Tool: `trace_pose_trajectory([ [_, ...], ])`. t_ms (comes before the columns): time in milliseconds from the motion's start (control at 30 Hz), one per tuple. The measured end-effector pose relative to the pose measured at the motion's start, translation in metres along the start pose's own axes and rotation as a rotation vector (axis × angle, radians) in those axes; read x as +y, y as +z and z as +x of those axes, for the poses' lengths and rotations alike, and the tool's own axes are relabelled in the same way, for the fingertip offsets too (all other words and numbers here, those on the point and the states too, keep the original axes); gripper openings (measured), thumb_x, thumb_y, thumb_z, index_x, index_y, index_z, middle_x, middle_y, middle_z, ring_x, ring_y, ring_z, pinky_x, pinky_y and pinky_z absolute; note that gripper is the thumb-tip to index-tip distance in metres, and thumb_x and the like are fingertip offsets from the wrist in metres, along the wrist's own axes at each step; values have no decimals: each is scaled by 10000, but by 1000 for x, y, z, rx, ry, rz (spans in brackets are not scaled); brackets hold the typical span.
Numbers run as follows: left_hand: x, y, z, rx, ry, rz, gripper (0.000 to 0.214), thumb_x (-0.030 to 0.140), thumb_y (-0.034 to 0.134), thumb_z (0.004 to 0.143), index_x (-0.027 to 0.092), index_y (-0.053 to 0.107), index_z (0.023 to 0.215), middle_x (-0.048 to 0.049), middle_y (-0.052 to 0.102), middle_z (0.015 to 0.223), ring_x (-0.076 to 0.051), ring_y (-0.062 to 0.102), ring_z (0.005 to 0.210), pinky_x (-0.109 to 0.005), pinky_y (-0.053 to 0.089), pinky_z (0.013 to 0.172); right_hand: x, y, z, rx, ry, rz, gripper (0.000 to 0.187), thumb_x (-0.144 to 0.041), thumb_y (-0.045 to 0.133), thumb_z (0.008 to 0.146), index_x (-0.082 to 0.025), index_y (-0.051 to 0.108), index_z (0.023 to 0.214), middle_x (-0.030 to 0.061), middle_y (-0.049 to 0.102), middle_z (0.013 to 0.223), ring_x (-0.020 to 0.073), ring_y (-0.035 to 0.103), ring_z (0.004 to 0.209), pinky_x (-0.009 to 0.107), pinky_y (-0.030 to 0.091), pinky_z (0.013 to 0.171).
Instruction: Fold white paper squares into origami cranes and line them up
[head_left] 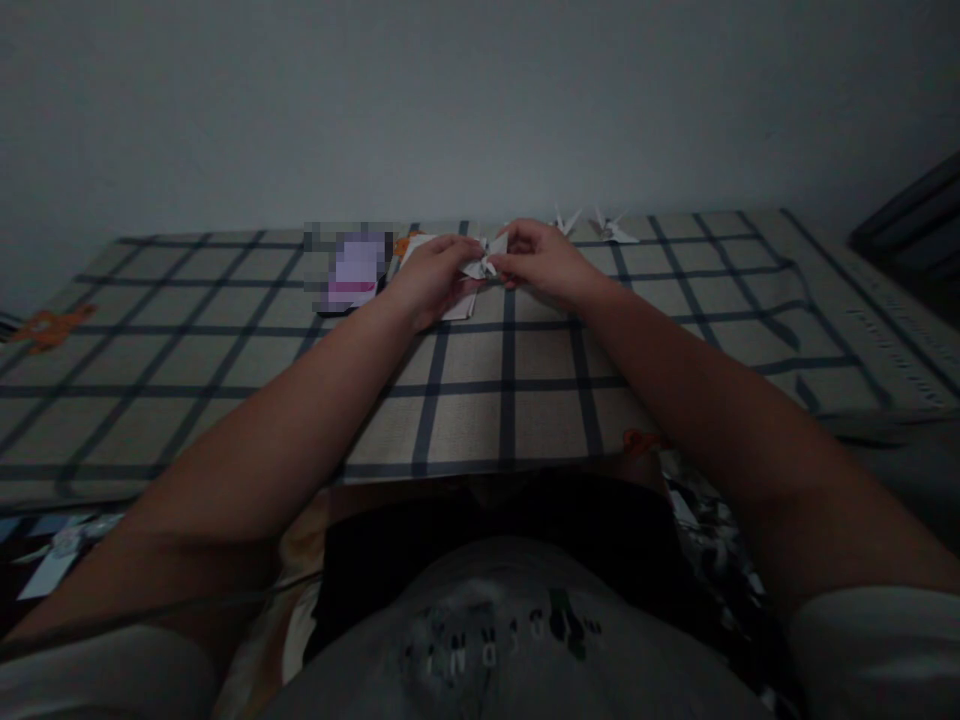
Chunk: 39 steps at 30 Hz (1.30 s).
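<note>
Between my two hands is a small white folded-paper crane [487, 262], with pointed folds showing past the fingertips. My left hand [439, 275] pinches its left side, above a stack of white paper sheets [459, 308] on the table. From the right, my right hand [544, 262] grips the crane with thumb and bent fingers. Two more white paper cranes stand just behind that hand: one paper crane [566, 220] partly hidden by it, the other paper crane [615, 228] farther right. Fine folds are too dim and small to make out.
A checked tablecloth [469, 400] covers the table, which meets a plain wall [480, 110]. Left of the paper lies a phone [356, 270] with a lit, blurred screen. A dark object [911, 220] stands at the far right. The table's front edge is close to my lap.
</note>
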<state>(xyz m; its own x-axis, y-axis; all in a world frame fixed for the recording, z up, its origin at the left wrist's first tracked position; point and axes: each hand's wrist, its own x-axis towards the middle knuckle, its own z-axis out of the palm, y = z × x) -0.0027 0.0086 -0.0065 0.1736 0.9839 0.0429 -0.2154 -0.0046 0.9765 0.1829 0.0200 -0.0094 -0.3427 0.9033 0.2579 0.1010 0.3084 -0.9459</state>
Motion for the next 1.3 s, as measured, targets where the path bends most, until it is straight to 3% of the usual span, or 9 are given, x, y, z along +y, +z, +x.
trace_pose_trajectory([
  [167,-1,2,-3,-1,2,36,78,121,729,864,188,690,853,-4,719,902,-114,712,838,-286,673,839,1,0,-1,5,-6,-52,211,-135,768,907,-231,581,891,-28,587,753,126,557,700,253,516,630],
  [400,4,8,-7,54,56,141,100,167,753,869,197,662,842,-4,718,874,-142,722,853,-380,678,947,-4,0,-3,17,20,-37,268,-150,820,872,-239,571,913,-25,609,797,135,572,748,256,528,652],
  [733,-2,-2,-2,74,264,358,112,261,789,868,206,693,859,-5,698,851,-153,674,797,-295,610,853,0,-1,0,-18,-16,-11,251,-164,817,890,-230,576,905,-32,604,765,117,567,699,247,509,627],
  [900,-4,-6,0,66,342,455,137,295,811,834,215,742,922,-10,705,887,-183,693,915,-275,580,888,2,-2,1,-17,-29,-19,260,-178,824,876,-235,572,907,-48,570,735,111,554,683,238,516,620],
  [1300,-3,-10,4,62,487,676,219,398,740,961,196,753,878,-22,747,840,-168,691,846,-264,565,864,3,-1,2,-5,-47,-30,231,-89,783,889,-214,590,912,-50,577,745,99,558,684,218,491,621],
])
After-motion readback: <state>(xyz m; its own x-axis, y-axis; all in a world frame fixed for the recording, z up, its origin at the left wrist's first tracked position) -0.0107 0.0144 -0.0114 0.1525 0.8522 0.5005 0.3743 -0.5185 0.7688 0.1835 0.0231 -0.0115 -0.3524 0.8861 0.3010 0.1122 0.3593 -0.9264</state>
